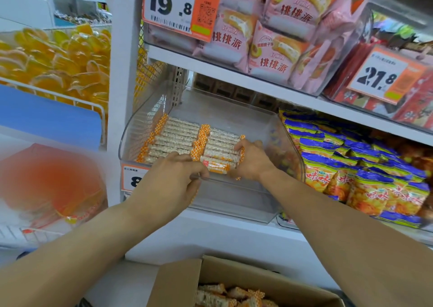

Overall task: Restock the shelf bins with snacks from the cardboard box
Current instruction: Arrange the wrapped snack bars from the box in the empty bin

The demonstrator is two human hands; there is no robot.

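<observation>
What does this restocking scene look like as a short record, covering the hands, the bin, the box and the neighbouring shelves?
left hand: grips the near end of a stack of snack bars
right hand: grips the far end of the same stack
clear bin: two rows of orange-ended bars lie flat in its front left part, back part bare
cardboard box: open, below the shelf, more bars inside
shelf above: pink cake packets
bin to the right: blue and yellow snack bags
</observation>
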